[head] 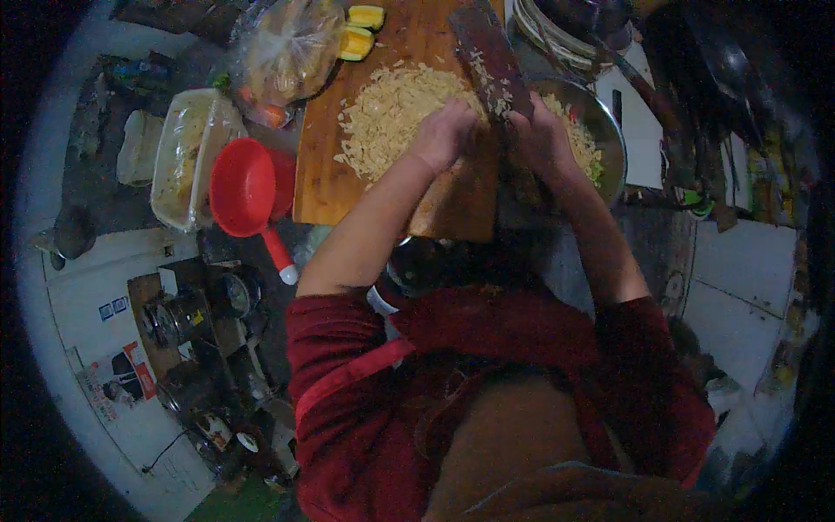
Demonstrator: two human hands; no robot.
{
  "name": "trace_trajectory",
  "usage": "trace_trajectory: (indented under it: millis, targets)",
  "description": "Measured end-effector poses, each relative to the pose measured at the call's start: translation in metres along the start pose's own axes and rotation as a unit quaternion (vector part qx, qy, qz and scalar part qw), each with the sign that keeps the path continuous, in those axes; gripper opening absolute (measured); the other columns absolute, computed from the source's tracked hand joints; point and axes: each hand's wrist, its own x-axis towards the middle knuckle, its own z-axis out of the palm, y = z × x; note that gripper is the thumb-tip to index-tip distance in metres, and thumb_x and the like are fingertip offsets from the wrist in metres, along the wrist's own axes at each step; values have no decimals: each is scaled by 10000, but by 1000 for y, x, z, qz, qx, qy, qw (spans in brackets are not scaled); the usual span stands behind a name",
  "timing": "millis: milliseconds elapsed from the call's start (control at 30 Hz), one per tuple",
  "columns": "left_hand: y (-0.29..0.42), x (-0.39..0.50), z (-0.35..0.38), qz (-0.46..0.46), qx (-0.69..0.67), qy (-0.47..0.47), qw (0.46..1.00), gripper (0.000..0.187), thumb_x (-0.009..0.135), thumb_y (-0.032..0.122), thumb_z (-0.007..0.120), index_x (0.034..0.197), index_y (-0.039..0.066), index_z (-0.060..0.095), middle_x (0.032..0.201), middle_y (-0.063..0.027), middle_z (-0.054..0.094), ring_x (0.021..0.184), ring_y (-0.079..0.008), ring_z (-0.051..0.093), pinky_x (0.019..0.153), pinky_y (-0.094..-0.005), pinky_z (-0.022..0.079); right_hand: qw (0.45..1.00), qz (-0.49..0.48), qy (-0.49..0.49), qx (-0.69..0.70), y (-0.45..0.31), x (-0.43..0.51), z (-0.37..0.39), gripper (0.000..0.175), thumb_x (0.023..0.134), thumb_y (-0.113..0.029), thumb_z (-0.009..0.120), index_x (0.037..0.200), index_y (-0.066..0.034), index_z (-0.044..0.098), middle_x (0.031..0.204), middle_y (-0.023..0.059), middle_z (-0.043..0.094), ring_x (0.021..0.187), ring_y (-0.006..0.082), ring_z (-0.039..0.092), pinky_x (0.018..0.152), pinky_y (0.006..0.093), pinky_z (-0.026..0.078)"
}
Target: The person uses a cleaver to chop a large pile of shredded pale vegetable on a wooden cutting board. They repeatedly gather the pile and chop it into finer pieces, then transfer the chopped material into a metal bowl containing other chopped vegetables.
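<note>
On the wooden cutting board (391, 212) lies a broad heap of pale chopped food (385, 121), cut into small flat bits. My right hand (551, 140) grips the near end of a cleaver (492, 59), whose wide dark blade points away from me, with pale bits stuck to it. The handle is hidden in that hand. Bent over the right side of the heap, my left hand (450, 130) has its fingers curled close beside the blade. Whether those fingers hold any bits is hidden. Right of the board, partly behind my right hand, stands a metal bowl (623, 140) with chopped food in it.
Two yellow cut pieces (357, 44) lie at the board's far left, by a clear plastic bag of food (287, 52). A red plastic dipper (241, 186) and a wrapped white container (186, 156) stand left of the board. Stacked round trays (554, 32) are at the far right.
</note>
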Motion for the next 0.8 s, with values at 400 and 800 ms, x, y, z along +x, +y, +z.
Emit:
trace_trajectory:
  millis: [400, 800]
  targets:
    - [-51, -11, -42, -89, 156, 217, 960, 221, 868, 143, 514, 1038, 4, 539, 1053, -186, 481, 995, -361, 442, 881, -428, 377, 963, 23, -49, -264, -80, 39, 41, 232, 841, -147, 522, 1016, 3, 499, 828, 187, 632, 821, 381, 620, 695, 430, 484]
    - [-33, -36, -50, -65, 90, 226, 968, 142, 806, 99, 566, 907, 21, 629, 1026, -144, 559, 993, -340, 499, 864, -399, 411, 910, -36, -209, -357, -32, 74, 86, 268, 824, -118, 465, 1037, 44, 465, 837, 253, 618, 835, 421, 599, 751, 500, 457]
